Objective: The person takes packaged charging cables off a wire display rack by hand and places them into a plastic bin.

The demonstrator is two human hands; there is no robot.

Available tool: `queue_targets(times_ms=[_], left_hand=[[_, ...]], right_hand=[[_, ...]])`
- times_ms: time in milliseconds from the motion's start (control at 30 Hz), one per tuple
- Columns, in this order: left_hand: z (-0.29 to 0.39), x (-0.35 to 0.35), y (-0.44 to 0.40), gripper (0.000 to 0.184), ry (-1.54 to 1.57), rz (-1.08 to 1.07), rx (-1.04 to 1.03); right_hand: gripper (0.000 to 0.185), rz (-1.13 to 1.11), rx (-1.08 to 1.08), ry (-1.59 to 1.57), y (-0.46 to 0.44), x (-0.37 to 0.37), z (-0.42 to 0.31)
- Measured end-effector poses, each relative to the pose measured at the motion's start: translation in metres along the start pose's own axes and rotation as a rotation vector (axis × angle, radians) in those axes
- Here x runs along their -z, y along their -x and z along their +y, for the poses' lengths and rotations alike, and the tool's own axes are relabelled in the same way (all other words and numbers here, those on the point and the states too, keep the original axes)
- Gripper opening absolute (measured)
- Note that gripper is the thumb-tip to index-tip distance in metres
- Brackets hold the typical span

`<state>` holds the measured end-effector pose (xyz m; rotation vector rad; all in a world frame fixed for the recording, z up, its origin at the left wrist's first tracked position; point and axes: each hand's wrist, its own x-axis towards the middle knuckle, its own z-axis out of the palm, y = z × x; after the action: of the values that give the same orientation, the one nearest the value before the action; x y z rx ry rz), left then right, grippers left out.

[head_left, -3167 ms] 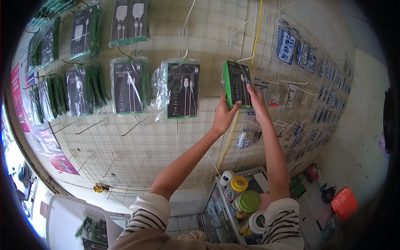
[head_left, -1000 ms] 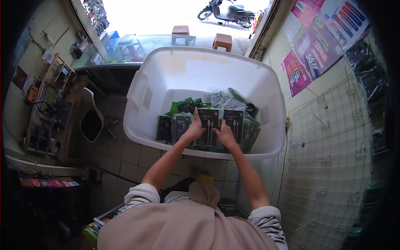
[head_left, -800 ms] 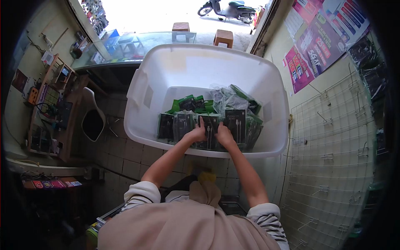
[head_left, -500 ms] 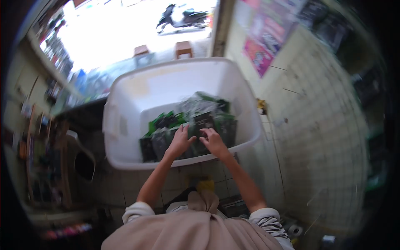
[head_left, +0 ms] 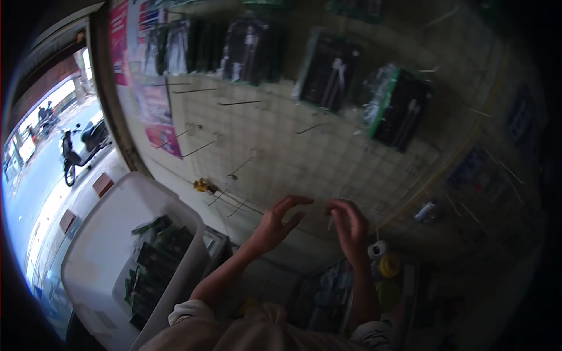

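Observation:
My left hand (head_left: 275, 227) is raised in front of a wire grid wall (head_left: 281, 146), its fingers bent and parted from the thumb, holding nothing. Facing it across a small gap is my right hand (head_left: 350, 227), also with curved fingers apart and no object visible in it. Above both hands, flat dark packets in clear plastic with green edges hang on the grid; one packet (head_left: 329, 73) and a thicker stack (head_left: 399, 111) are the closest. To the left, a white plastic tub (head_left: 88, 251) holds several similar dark green packets (head_left: 153, 263).
Bare metal hooks (head_left: 240, 103) jut out of the grid. A yellow object (head_left: 203, 186) hangs low on the wall. Pink posters (head_left: 162, 142) are beside the doorway, with a parked scooter (head_left: 82, 146) outside. Rolls and a yellow item (head_left: 389, 265) stand low at right.
My view has swung right from the tub to the grid wall. Both hands have left the packets in the tub and are now raised before the wall.

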<state>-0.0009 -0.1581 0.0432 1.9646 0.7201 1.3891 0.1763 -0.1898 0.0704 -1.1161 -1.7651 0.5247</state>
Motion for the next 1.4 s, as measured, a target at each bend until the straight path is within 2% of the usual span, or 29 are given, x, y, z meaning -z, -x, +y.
queue_targets(times_ms=[33,67,100,133,200,267,300,367,400,533,567,633,667,700,767,800,933,1033,1100,1400], left_hand=[[0.014,-0.009,-0.019,0.027,0.02,-0.023,-0.025],[0.027,-0.016,-0.038,0.027,0.043,0.003,-0.133],[0.035,-0.024,-0.058,0.027,0.067,0.035,-0.242],[0.038,-0.033,-0.078,0.027,0.084,0.022,-0.264],[0.042,-0.051,-0.112,0.031,0.178,0.209,-0.376],[0.042,-0.062,-0.143,0.035,0.141,0.265,-0.411],[0.04,-0.067,-0.156,0.039,0.097,0.326,-0.433],[0.033,-0.077,-0.175,0.043,0.018,0.338,-0.434],[0.032,-0.08,-0.182,0.046,-0.063,0.357,-0.429],[0.029,-0.087,-0.193,0.054,-0.033,0.313,-0.417],[0.028,-0.087,-0.194,0.054,-0.033,0.315,-0.426],[0.036,-0.083,-0.191,0.055,0.189,0.254,-0.316],[0.038,-0.078,-0.19,0.057,0.22,0.244,-0.335],[0.04,-0.074,-0.19,0.057,0.217,0.234,-0.347],[0.045,-0.068,-0.188,0.058,0.267,0.214,-0.236],[0.053,-0.067,-0.185,0.059,0.422,0.17,-0.201],[0.064,-0.063,-0.183,0.058,0.281,0.155,-0.26],[0.074,-0.063,-0.175,0.058,0.314,0.174,-0.296],[0.08,-0.06,-0.172,0.057,0.371,0.125,-0.323],[0.111,-0.049,-0.145,0.058,0.343,0.145,-0.378]], right_hand=[[0.019,0.126,0.072,0.0,-0.003,0.024,-0.005],[0.019,0.248,0.15,0.001,-0.008,0.045,-0.007],[0.019,0.274,0.156,0.024,-0.014,0.063,-0.005],[0.019,0.379,0.239,-0.021,-0.021,0.078,-0.003],[0.021,0.491,0.333,-0.055,-0.037,0.102,-0.001],[0.032,0.582,0.375,0.092,-0.057,0.118,0.0],[0.032,0.591,0.383,0.094,-0.066,0.123,0.003],[0.044,0.561,0.245,0.201,-0.081,0.126,0.011],[0.054,0.498,0.241,0.145,-0.088,0.126,0.012],[0.056,0.495,0.238,0.14,-0.102,0.114,0.019],[0.056,0.499,0.247,0.142,-0.102,0.113,0.019],[0.055,0.612,0.258,0.047,-0.105,0.109,0.012],[0.055,0.612,0.26,-0.178,-0.104,0.109,0.006],[0.055,0.625,0.268,-0.181,-0.104,0.11,0.0],[0.053,0.599,0.144,-0.227,-0.103,0.114,-0.01],[0.049,0.616,0.18,-0.254,-0.101,0.113,-0.021],[0.047,0.635,0.221,-0.316,-0.104,0.113,-0.021],[0.046,0.617,0.195,-0.319,-0.093,0.115,-0.035],[0.045,0.593,0.24,-0.346,-0.089,0.113,-0.044],[0.042,0.586,0.328,-0.382,-0.064,0.107,-0.078]])
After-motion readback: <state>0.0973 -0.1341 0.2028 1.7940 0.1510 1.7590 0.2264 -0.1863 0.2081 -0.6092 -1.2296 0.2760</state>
